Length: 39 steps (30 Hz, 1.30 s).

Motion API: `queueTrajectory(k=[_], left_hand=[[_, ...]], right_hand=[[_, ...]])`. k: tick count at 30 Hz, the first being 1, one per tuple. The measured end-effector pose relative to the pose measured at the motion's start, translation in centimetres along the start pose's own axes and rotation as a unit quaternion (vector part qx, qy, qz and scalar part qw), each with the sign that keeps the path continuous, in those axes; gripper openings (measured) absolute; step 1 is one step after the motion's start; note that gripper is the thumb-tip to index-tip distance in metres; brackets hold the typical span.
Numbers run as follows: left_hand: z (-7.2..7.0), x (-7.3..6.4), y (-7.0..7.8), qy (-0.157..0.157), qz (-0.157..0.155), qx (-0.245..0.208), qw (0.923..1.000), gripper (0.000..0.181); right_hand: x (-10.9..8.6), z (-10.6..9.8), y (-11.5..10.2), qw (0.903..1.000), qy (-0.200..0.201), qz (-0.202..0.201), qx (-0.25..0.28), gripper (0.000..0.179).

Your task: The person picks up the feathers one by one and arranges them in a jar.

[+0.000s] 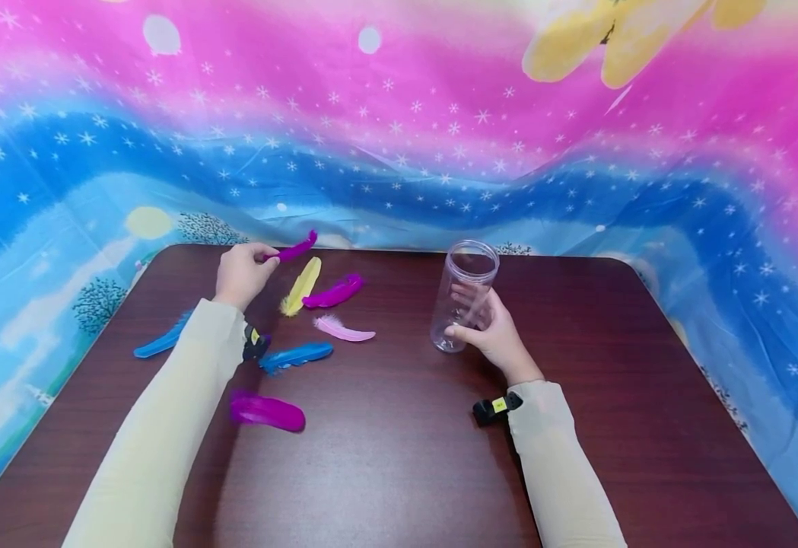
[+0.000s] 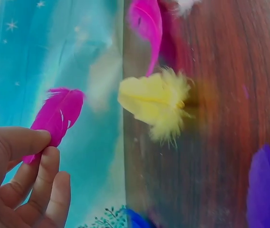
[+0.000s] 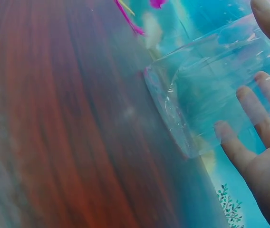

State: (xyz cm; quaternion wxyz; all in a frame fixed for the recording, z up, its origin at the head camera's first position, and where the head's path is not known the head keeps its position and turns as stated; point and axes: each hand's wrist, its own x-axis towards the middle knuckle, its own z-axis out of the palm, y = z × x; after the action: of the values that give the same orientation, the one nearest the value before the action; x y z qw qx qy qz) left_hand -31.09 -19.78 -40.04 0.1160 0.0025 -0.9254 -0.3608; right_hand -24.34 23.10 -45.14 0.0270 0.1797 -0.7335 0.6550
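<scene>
Between thumb and fingertips my left hand (image 1: 243,274) pinches a magenta feather (image 1: 298,247), raised near the table's far edge. In the left wrist view the feather (image 2: 59,116) points up from the fingers. My right hand (image 1: 491,331) grips a clear plastic jar (image 1: 463,304) from its right side, thumb in front and fingers behind. The jar has no lid on and its mouth faces up. Closest to the left hand lie a yellow feather (image 1: 301,288) and a second magenta feather (image 1: 335,292). A pink feather (image 1: 344,329) lies just below them.
Blue feathers (image 1: 297,355) (image 1: 162,340) lie beside the left forearm, one on each side. Nearer me is a wide magenta feather (image 1: 268,411). A purple feather (image 2: 268,187) shows in the left wrist view. Behind the dark wooden table (image 1: 385,472) hangs a colourful printed cloth (image 1: 399,129).
</scene>
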Motion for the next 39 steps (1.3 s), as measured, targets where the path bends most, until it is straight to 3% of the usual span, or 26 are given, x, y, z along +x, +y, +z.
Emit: queueTrajectory(k=[8,19,31,39], left_hand=[[-0.2,-0.2,1.3,-0.001,0.029,-0.005,0.9996,0.024],[-0.5,-0.8,3.0,-0.003,0.039,-0.031,0.9988,0.023],[-0.9,-0.9,3.5,-0.009,0.043,-0.04,0.9982,0.023],[-1.0,-0.9,4.2,-0.011,0.071,-0.036,0.9968,0.021]], right_hand=[[0.1,0.1,0.0,1.0,0.003,-0.001,0.006,0.082],[0.0,0.1,0.1,1.0,0.006,-0.004,0.005,0.082],[0.0,0.2,0.2,0.9999,0.004,0.0,0.011,0.083],[0.0,0.1,0.3,1.0,0.003,-0.005,0.007,0.083]])
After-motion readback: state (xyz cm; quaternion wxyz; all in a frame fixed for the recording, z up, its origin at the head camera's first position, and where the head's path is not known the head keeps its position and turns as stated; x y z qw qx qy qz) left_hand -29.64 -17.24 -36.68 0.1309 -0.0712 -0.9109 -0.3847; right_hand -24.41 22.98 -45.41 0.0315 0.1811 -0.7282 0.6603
